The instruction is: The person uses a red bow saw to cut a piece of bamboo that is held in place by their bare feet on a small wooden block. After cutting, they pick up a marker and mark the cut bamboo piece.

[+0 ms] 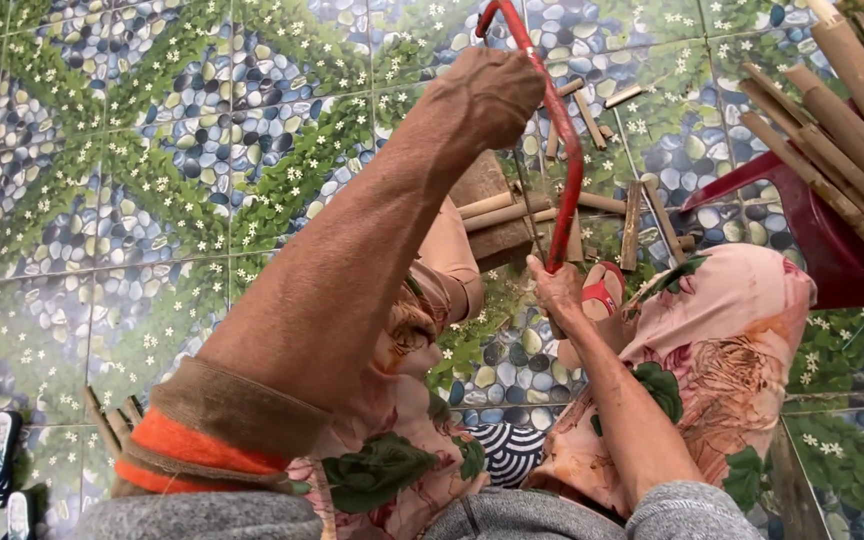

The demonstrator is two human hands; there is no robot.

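Saw (560, 130) gripped at both ends — our left hand (487, 95) clenches its far top, our right hand (557, 290) its near end, above bamboo pieces (592, 205) on the tiled floor (102, 200).

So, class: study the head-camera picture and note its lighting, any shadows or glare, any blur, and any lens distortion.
Head view: soft, even daylight, no hard shadows or glare on the tiled floor; the near left forearm looms large and the tile lines bow, a wide-lens effect; the left hand on the red saw frame and the right hand look sharp; the bamboo sticks soften slightly at the edge.
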